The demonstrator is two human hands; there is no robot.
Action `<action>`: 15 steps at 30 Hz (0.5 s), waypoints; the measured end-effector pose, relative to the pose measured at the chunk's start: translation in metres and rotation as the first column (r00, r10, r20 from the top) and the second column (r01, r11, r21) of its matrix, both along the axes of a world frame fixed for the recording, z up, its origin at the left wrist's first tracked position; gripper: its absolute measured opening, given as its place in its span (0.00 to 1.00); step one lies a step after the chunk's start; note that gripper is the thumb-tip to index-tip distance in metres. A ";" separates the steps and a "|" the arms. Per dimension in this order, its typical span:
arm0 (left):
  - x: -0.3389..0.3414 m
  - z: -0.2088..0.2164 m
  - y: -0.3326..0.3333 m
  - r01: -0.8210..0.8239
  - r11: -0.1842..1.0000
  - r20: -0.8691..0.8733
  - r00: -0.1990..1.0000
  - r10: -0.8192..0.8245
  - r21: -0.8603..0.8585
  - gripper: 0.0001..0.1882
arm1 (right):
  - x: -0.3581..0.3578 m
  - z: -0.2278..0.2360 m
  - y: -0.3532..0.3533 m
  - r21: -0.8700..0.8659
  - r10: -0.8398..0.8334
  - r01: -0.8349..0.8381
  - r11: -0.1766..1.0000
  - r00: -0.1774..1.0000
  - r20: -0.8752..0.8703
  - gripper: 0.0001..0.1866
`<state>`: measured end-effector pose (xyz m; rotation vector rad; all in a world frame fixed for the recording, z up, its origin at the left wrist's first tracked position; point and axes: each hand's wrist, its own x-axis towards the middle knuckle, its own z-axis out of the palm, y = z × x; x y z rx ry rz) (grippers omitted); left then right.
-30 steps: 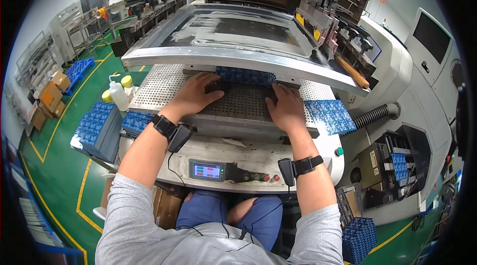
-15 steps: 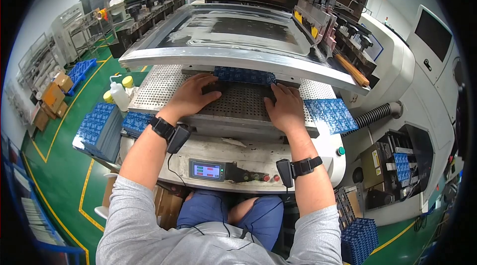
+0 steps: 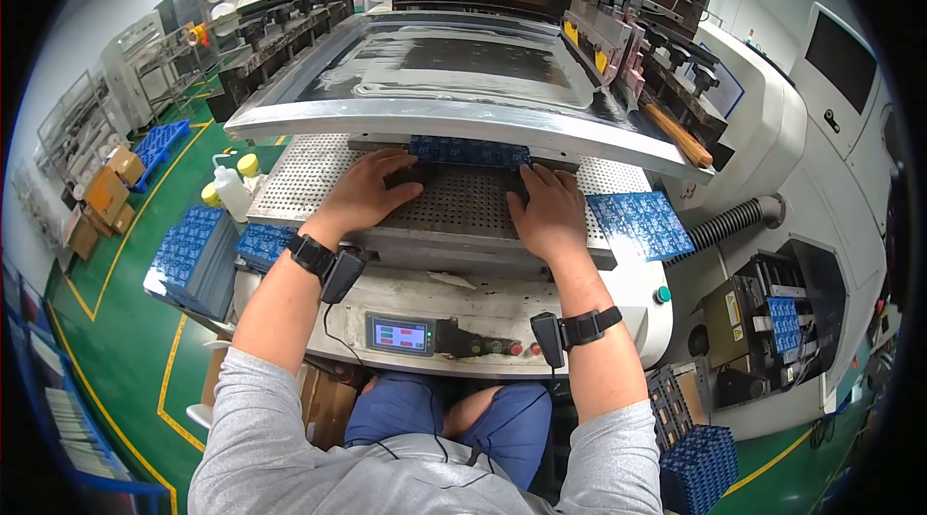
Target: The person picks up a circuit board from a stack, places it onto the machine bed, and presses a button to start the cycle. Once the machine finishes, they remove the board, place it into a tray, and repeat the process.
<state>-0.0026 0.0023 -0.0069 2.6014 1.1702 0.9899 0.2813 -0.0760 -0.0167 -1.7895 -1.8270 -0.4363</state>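
Observation:
A blue circuit board panel (image 3: 469,151) lies on the perforated metal bed (image 3: 463,196), its far part hidden beneath the raised screen frame (image 3: 463,116). My left hand (image 3: 371,191) rests at the board's left end, fingertips touching or very near its corner, thumb spread away. At the opposite end, my right hand (image 3: 548,209) has its fingertips by the right corner, with its thumb apart too. Neither hand is closed around the board. Grey and dark ink coats the mesh (image 3: 473,66) inside the frame.
Blue boards are stacked at the left (image 3: 189,250), with another blue panel (image 3: 642,223) right of the bed. A squeeze bottle (image 3: 231,192) stands left. The control screen (image 3: 400,333) is on the machine's front. A wooden-handled tool (image 3: 680,136) lies on the frame's right side.
Almost nothing differs. The whole view has shifted slightly; both hands keep their places at the two ends of the board.

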 end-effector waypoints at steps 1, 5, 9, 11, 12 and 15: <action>0.000 0.001 -0.001 0.002 0.999 0.018 1.000 -0.001 -0.033 0.26 | 0.000 0.000 0.000 0.003 0.004 -0.004 1.000 1.000 0.003 0.26; 0.003 0.006 -0.010 -0.024 1.000 -0.012 1.000 0.024 -0.018 0.27 | -0.003 0.000 0.000 0.050 0.019 -0.019 0.999 1.000 0.007 0.25; 0.013 0.014 -0.027 0.036 0.972 -0.137 0.991 -0.004 0.231 0.33 | -0.001 -0.001 -0.001 0.052 0.010 -0.011 0.999 1.000 0.013 0.25; 0.014 0.010 -0.023 0.070 0.966 -0.156 0.987 -0.031 0.250 0.35 | -0.001 -0.001 0.000 0.051 0.010 -0.011 0.999 1.000 0.015 0.25; 0.014 0.008 -0.020 0.112 0.956 -0.176 0.982 -0.065 0.270 0.37 | -0.001 -0.001 0.000 0.055 0.009 -0.010 0.998 1.000 0.016 0.25; 0.012 0.004 -0.013 0.122 0.982 -0.226 0.970 -0.087 0.146 0.41 | -0.004 -0.001 0.000 0.055 0.007 -0.008 0.998 1.000 0.021 0.24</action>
